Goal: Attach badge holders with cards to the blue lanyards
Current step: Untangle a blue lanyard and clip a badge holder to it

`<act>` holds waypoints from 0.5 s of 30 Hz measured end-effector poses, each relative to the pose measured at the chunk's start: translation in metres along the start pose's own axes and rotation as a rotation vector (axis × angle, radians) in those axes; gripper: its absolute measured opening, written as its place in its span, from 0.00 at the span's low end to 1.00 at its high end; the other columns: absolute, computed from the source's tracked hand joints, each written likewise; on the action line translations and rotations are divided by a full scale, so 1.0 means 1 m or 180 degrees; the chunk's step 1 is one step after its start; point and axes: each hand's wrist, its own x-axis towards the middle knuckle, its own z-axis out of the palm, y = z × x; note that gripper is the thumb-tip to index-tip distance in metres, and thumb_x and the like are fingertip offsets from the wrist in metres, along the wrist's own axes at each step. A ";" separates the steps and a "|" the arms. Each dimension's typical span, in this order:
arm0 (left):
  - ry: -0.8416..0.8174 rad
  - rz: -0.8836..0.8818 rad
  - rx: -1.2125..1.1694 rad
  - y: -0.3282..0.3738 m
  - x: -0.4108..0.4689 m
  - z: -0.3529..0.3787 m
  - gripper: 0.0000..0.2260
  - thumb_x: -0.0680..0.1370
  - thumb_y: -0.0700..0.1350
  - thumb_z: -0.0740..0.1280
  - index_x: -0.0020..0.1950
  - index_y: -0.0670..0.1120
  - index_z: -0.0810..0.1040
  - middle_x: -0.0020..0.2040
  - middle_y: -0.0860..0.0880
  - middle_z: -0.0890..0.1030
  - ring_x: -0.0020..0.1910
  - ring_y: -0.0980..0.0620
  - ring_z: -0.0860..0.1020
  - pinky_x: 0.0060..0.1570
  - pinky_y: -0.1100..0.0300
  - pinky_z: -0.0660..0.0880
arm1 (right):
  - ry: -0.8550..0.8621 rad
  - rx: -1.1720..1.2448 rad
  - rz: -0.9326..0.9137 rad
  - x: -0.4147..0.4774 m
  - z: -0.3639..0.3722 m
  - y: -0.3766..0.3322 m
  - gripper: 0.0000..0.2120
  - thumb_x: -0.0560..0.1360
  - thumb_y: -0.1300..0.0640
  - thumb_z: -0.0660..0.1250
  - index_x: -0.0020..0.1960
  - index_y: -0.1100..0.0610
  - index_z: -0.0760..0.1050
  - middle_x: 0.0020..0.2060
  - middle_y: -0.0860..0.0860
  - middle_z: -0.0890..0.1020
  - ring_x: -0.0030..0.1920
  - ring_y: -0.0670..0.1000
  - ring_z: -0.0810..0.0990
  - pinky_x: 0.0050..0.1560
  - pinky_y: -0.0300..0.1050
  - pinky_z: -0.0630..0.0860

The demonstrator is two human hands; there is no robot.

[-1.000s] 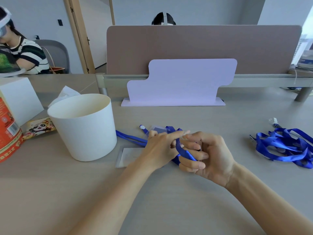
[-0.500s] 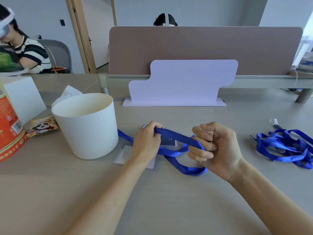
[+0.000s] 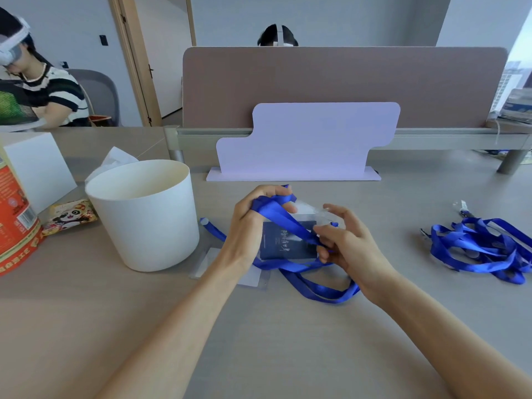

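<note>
My left hand [image 3: 253, 226] is raised over the desk's middle and grips a bunch of blue lanyard strap [image 3: 288, 223]. The strap runs down to my right hand [image 3: 342, 243], which pinches its lower end; the index finger sticks out. The rest of that lanyard loops on the desk [image 3: 322, 292]. Under the strap lies a clear badge holder with a dark blue card [image 3: 288, 243]. Another clear holder with a pale card [image 3: 247, 277] lies flat beneath my left wrist. A tangled pile of blue lanyards [image 3: 480, 249] sits at the right.
A white round tub [image 3: 144, 214] stands left of my hands, with a snack packet [image 3: 69, 217], a red can [image 3: 14, 223] and a white box [image 3: 40, 168] beyond. A lilac stand [image 3: 308, 139] and brown divider [image 3: 342, 82] close the back. Two people sit behind.
My left hand has lifted and gathered the strap higher, away from me. My right hand opened its index finger and now pinches the strap lower, exposing the dark card holder between the hands.
</note>
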 end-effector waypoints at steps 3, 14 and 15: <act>-0.0089 0.0069 -0.0164 -0.001 0.000 0.000 0.13 0.71 0.36 0.58 0.47 0.45 0.81 0.43 0.43 0.82 0.52 0.56 0.81 0.51 0.67 0.75 | -0.0022 -0.0415 -0.0093 0.000 0.005 0.002 0.16 0.78 0.63 0.63 0.63 0.50 0.72 0.29 0.54 0.75 0.30 0.53 0.73 0.41 0.45 0.77; 0.0418 0.0327 0.0910 -0.001 -0.001 -0.007 0.24 0.66 0.30 0.51 0.50 0.48 0.79 0.46 0.54 0.83 0.50 0.60 0.78 0.52 0.69 0.72 | 0.0553 -0.2006 -0.1249 0.000 -0.005 0.001 0.13 0.79 0.54 0.63 0.36 0.50 0.73 0.24 0.45 0.73 0.25 0.45 0.68 0.28 0.34 0.66; 0.0585 0.0338 0.1016 -0.002 0.000 -0.010 0.24 0.68 0.28 0.52 0.51 0.48 0.79 0.48 0.54 0.82 0.49 0.63 0.77 0.49 0.73 0.71 | 0.0552 -0.2082 -0.1349 0.000 -0.007 -0.002 0.12 0.79 0.55 0.63 0.36 0.49 0.73 0.25 0.45 0.74 0.25 0.46 0.68 0.29 0.35 0.66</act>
